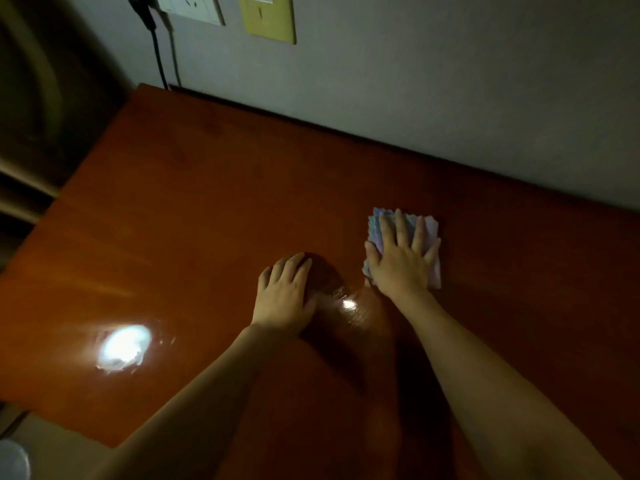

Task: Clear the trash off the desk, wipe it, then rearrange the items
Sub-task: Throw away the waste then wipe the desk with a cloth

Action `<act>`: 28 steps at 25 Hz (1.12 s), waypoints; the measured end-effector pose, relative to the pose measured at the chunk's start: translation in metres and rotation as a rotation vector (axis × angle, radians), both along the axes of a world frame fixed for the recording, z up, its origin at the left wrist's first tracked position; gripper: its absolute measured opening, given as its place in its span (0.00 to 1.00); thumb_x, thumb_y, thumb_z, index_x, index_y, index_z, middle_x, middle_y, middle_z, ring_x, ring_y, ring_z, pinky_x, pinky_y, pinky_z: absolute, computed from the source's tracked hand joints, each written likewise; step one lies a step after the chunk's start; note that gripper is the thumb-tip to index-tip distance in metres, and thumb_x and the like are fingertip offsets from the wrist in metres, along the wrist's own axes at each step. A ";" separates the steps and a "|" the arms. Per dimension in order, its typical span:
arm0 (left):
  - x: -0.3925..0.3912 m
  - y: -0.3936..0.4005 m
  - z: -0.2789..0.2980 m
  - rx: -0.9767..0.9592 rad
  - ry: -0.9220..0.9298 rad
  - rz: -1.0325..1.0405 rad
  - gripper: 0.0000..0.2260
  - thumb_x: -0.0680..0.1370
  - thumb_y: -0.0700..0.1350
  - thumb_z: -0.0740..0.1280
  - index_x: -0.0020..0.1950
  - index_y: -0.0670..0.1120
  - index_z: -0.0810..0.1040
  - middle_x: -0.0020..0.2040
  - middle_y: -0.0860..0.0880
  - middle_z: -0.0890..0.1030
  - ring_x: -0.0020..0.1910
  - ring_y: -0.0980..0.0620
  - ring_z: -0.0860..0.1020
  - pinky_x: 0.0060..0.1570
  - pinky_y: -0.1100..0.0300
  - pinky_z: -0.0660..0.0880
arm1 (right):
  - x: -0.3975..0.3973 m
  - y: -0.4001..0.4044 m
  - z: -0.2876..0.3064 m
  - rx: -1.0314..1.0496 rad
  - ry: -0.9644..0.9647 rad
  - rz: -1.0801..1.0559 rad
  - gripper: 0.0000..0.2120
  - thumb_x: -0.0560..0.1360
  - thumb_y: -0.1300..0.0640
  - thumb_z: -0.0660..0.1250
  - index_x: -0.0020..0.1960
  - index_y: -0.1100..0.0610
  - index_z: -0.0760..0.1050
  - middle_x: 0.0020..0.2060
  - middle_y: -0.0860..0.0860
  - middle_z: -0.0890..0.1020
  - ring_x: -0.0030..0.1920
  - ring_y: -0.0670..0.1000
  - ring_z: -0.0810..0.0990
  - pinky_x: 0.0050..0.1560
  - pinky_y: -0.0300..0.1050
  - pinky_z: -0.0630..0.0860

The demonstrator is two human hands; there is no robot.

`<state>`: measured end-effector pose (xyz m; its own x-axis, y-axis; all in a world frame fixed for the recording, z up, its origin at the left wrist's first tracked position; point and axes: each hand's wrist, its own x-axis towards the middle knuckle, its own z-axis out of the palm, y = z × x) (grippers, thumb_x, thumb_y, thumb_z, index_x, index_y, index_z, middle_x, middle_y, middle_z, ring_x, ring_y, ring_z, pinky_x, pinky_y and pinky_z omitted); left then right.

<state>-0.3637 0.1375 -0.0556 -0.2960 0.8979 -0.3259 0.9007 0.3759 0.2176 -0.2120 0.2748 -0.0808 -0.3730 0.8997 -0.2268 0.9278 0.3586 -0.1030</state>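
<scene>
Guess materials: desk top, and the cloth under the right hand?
Desk: looks like wood or wood veneer, reddish-brown with a glossy lacquer; faint grain and sharp light reflections show. Cloth: pastel woven or microfibre rag, probably; folded layers with zigzag-cut edges, pressed flat by the right hand.

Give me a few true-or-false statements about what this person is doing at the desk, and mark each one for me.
1. The right hand presses flat on a folded cloth. True.
2. The left hand holds a spray bottle. False: it rests on the desk and holds nothing.
3. The cloth lies on the desk top. True.
4. Both hands are on the cloth. False: only the right hand is; the left rests beside it, apart.
5. A dark cable hangs down the wall from an outlet behind the desk. True.
</scene>
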 end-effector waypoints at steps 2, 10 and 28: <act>-0.002 0.008 0.000 0.002 0.018 0.004 0.29 0.79 0.57 0.56 0.77 0.50 0.51 0.77 0.51 0.52 0.76 0.50 0.49 0.73 0.51 0.46 | -0.033 0.007 0.001 -0.030 0.023 0.058 0.30 0.79 0.39 0.44 0.77 0.45 0.39 0.77 0.49 0.41 0.75 0.60 0.35 0.69 0.68 0.38; 0.003 0.067 0.002 0.010 -0.016 -0.001 0.29 0.79 0.57 0.56 0.77 0.50 0.52 0.77 0.51 0.53 0.76 0.49 0.49 0.73 0.50 0.46 | 0.061 0.023 -0.009 0.002 -0.031 0.439 0.30 0.76 0.35 0.42 0.76 0.42 0.44 0.77 0.47 0.50 0.75 0.52 0.37 0.71 0.63 0.38; 0.026 0.132 -0.002 0.012 0.009 -0.021 0.28 0.80 0.58 0.54 0.77 0.51 0.50 0.77 0.50 0.49 0.76 0.48 0.46 0.73 0.47 0.44 | 0.084 0.139 -0.005 0.055 -0.044 0.099 0.31 0.76 0.36 0.38 0.77 0.45 0.46 0.77 0.47 0.47 0.76 0.55 0.41 0.72 0.64 0.43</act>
